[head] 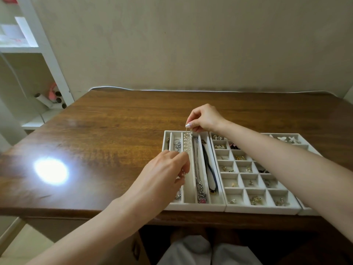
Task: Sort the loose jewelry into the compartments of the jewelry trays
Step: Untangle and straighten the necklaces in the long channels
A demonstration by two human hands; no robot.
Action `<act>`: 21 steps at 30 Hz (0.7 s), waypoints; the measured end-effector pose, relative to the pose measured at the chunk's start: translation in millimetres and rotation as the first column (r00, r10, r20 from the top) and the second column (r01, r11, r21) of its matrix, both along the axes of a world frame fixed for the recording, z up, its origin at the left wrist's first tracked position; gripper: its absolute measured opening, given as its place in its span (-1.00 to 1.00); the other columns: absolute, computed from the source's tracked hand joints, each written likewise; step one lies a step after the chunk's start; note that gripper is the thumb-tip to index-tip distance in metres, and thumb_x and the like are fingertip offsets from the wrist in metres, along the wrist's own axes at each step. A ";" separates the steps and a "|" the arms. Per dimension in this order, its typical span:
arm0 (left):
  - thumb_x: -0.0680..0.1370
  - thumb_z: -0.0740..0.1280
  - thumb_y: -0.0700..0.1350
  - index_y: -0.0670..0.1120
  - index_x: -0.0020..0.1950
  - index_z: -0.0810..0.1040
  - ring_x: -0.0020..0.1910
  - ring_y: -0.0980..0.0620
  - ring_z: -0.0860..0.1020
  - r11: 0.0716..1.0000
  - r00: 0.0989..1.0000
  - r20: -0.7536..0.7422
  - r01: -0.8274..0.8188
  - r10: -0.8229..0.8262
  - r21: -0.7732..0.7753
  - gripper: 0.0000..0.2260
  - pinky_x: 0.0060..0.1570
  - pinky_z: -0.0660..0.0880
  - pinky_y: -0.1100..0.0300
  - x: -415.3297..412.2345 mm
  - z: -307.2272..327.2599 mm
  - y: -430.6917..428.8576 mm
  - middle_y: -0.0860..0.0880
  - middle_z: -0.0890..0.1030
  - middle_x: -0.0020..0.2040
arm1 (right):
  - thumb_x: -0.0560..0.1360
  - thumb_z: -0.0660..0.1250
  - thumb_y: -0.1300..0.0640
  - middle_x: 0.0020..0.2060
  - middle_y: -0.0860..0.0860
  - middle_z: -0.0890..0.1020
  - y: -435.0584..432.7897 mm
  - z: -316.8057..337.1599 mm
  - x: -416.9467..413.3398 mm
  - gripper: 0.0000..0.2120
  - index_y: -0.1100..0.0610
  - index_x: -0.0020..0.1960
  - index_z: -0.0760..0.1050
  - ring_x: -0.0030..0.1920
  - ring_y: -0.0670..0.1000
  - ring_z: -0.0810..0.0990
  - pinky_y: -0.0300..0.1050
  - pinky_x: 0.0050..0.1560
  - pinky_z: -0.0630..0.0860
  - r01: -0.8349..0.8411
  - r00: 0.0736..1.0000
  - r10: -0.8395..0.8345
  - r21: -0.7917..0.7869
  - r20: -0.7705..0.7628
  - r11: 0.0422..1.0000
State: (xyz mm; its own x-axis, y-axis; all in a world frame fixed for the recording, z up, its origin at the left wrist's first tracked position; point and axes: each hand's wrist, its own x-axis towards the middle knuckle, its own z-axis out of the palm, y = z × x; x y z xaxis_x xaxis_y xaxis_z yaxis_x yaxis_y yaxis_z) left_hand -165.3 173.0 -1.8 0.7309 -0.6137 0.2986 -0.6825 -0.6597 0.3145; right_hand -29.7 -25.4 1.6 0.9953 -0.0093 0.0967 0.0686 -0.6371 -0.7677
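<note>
Over the far end of the long-slot tray (194, 206), the right hand (205, 118) pinches the top of a pearl necklace (187, 142) between thumb and forefinger. The strand hangs from that pinch into the third slot from the left and lies doubled along the slot's far half. The left hand (164, 175) sits lower over the same tray, its fingers curled above the second and third slots; its fingertips (184, 155) meet the near end of the visible pearls, but whether they actually grip the strand cannot be told. The near half of that third slot appears bare.

Adjacent slots are occupied: silver chains (177, 143) to the left, a long silver necklace (198, 180) with a pink pendant to the right, then a dark cord necklace (209, 169) in the next slot. The dividers are narrow, leaving little side clearance for the pearls.

Touching the long-slot tray on its right stands a grid tray (263, 209) whose small cells hold earrings and rings; the right forearm crosses above its far cells. Both trays sit close to the near edge of the wooden table (114, 131). The left half of the tabletop is unobstructed, carrying only a bright light reflection (51, 171).
</note>
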 end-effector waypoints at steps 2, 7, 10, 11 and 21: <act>0.45 0.42 -0.13 -0.01 -0.15 0.41 -0.16 0.13 0.41 0.999 0.998 0.057 0.002 0.000 -0.043 -0.82 -0.23 0.37 0.33 -0.1 0.2 -0.4 0.13 0.46 -0.20 | 0.37 0.49 0.29 -0.26 0.12 0.66 -0.2 0.3 -0.6 -0.92 0.25 -0.16 0.62 -0.34 -0.06 0.63 -0.19 -0.24 0.63 -0.003 1.000 0.003 0.000 0.000 1.000; 0.37 0.50 -0.10 -0.01 -0.26 0.49 -0.29 0.13 0.45 0.998 0.989 0.143 0.052 -0.046 -0.033 -0.81 -0.36 0.39 0.31 1.1 -3.3 0.6 0.13 0.52 -0.31 | 0.39 0.48 0.27 -0.24 0.09 0.66 1.5 1.9 -2.9 -0.93 0.24 -0.14 0.62 -0.31 -0.07 0.63 -0.29 -0.28 0.58 -0.056 0.998 0.056 -0.036 -0.003 0.998; 0.32 0.52 -0.07 0.03 -0.29 0.49 -0.30 0.15 0.38 0.994 0.981 0.162 0.099 -0.104 0.040 -0.79 -0.31 0.46 0.22 0.9 -6.4 0.6 0.15 0.51 -0.33 | 0.40 0.47 0.26 -0.20 0.08 0.66 3.5 2.4 -4.3 -0.93 0.23 -0.13 0.63 -0.24 -0.08 0.63 -0.38 -0.32 0.53 -0.078 0.997 0.078 -0.071 -0.005 0.994; 0.33 0.51 -0.06 0.04 -0.28 0.49 -0.29 0.15 0.37 0.992 0.982 0.148 0.114 -0.120 0.051 -0.81 -0.29 0.47 0.20 0.9 -7.5 0.9 0.15 0.51 -0.32 | 0.40 0.47 0.25 -0.20 0.06 0.66 4.2 2.1 -4.8 -0.94 0.21 -0.14 0.63 -0.22 -0.09 0.62 -0.40 -0.33 0.51 -0.087 0.996 0.086 -0.088 -0.009 0.992; 0.46 0.37 0.02 0.09 -0.13 0.56 -0.02 0.14 0.31 0.985 0.990 -0.005 0.138 -0.138 0.106 -0.96 0.02 0.29 0.27 3.6 -6.9 2.2 0.10 0.40 -0.08 | 0.35 0.51 0.19 -0.27 -0.05 0.64 9.1 -1.2 -5.9 -0.91 0.15 -0.15 0.67 -0.20 -0.16 0.56 -0.31 -0.14 0.47 -0.141 0.990 0.137 -0.279 -0.035 0.950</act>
